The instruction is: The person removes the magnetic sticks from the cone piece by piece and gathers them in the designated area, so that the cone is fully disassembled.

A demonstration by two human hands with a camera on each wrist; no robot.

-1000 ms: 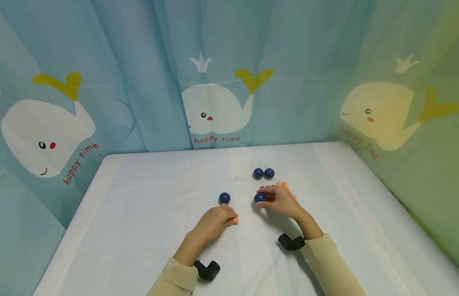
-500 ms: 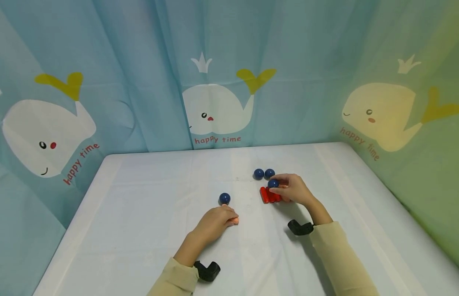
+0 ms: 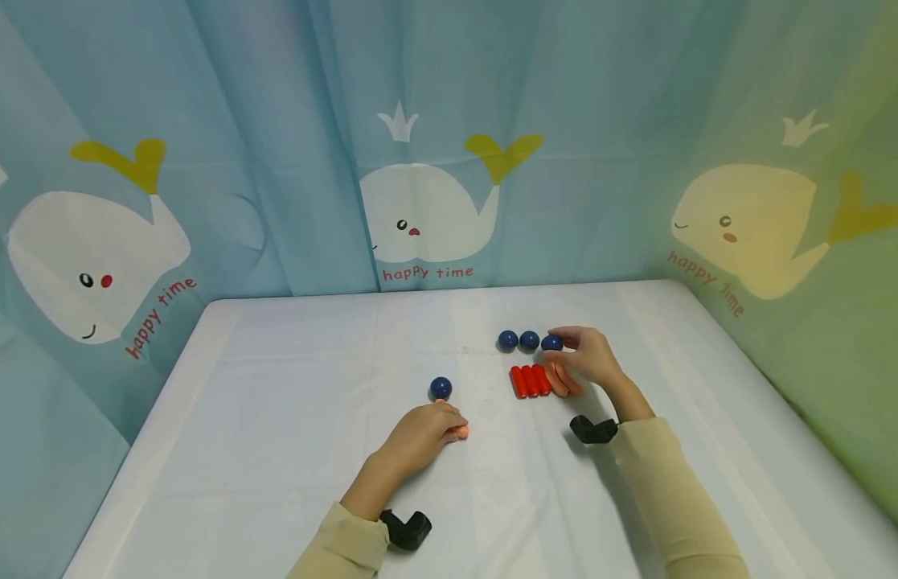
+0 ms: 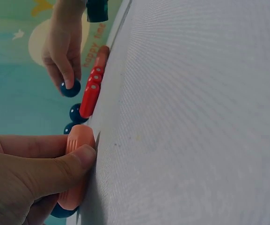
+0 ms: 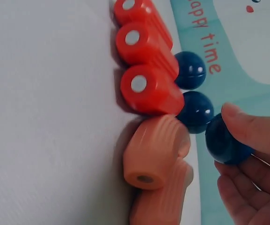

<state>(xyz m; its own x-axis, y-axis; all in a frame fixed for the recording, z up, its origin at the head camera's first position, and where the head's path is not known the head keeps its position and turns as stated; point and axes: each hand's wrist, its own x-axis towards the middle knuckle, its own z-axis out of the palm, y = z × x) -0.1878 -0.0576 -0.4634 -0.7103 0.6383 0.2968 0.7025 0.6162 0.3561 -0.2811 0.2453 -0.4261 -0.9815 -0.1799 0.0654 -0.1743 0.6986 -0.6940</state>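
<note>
My right hand (image 3: 589, 354) pinches a blue ball (image 5: 221, 140) between thumb and fingers, at the right end of a row with two other blue balls (image 3: 508, 341). Just in front of that row lie three ribbed red rods (image 3: 530, 381) side by side, pale discs on their ends. Two orange rods (image 5: 153, 152) continue the line to the right, partly under my right hand in the head view. My left hand (image 3: 420, 434) pinches another orange rod (image 4: 81, 136) by its sides, close over the table. One blue ball (image 3: 440, 388) sits at that rod's far end.
A white cloth covers the table (image 3: 311, 386). Behind it hangs a blue curtain (image 3: 275, 161) with printed whales, which also closes off both sides. A black wrist-worn device (image 3: 407, 531) shows at the left sleeve, another black device (image 3: 593, 429) at the right.
My right hand has carried the blue ball from left of the red rods, over them, to the right end of the ball row. The left hand has stayed in place with its rod.
</note>
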